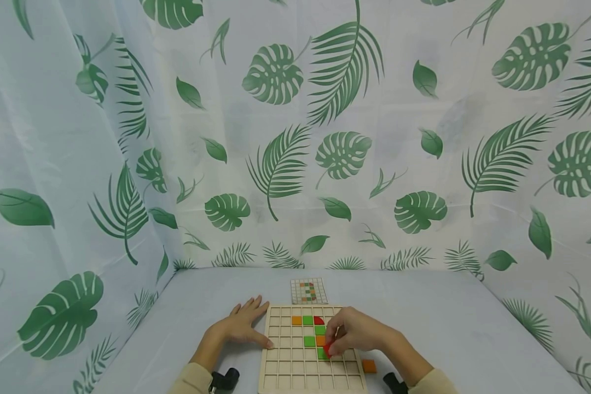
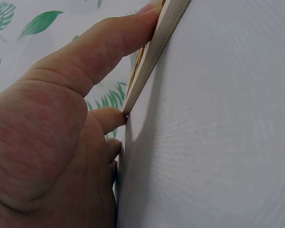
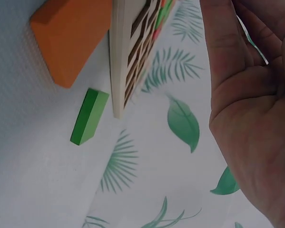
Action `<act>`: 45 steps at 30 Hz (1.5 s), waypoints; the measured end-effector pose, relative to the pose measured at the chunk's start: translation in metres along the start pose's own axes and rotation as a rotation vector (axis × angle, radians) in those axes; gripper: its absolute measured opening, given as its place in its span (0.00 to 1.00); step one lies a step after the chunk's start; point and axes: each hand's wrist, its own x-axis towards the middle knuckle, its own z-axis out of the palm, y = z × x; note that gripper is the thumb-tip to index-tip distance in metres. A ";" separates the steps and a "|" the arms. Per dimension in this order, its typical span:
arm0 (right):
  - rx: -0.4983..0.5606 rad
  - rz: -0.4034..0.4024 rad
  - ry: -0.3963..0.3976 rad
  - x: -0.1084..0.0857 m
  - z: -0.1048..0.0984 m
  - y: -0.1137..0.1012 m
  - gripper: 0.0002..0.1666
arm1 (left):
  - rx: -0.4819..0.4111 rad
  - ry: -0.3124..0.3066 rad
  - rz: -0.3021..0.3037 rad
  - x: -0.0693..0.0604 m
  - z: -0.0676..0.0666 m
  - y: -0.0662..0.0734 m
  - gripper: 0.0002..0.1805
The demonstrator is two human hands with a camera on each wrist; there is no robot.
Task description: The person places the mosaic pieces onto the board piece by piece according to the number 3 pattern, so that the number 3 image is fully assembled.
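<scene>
A wooden grid board lies on the table with orange, green and red pieces set in its cells. My left hand rests at the board's left side, fingers spread, thumb on the edge. In the left wrist view the thumb touches the rim. Over the board's right half, my right hand pinches a small red block, partly hidden by the fingers, beside a green square. An orange square sits just above that. A red quarter-round piece fills a cell in the upper row.
A small pattern card with a coloured grid lies behind the board. By the board's right edge is a loose orange block. A loose green block shows in the right wrist view. Leaf-printed curtains surround the table.
</scene>
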 end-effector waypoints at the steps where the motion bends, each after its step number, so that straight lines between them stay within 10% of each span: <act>1: 0.005 0.002 -0.003 0.000 0.001 -0.001 0.05 | -0.001 0.000 0.003 -0.002 -0.002 0.003 0.69; 45: -0.303 0.001 -0.080 0.004 0.020 -0.016 0.06 | 0.001 -0.014 -0.012 -0.007 -0.006 0.011 0.66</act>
